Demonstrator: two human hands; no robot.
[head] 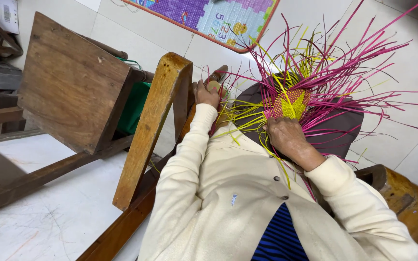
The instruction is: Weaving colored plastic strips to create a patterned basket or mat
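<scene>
On the lap, at centre, lies the weave (290, 104), a pink and yellow patch with loose strips (344, 63) fanning toward 1 o'clock. Weaving looks in hand. Right hand (286, 135) presses its near edge, fingers hidden, grip unclear. Left hand (208, 92), at 11 o'clock, closes on a small wooden tool (217, 77). Chair (156, 125) crowds the left; floor (407, 130) at 3 o'clock gives room.

The pink and yellow woven strip mat (289, 104) is lying on the person's dark-trousered lap (337, 130), its loose strips fanning away from the body. The right hand (286, 135) is resting on its near edge. The left hand (206, 93) is sitting further left, beside the brown wooden chair frame (153, 125). A brown wooden stool (71, 82) is standing left of that frame; a patterned floor mat (209, 19) is lying beyond.
</scene>
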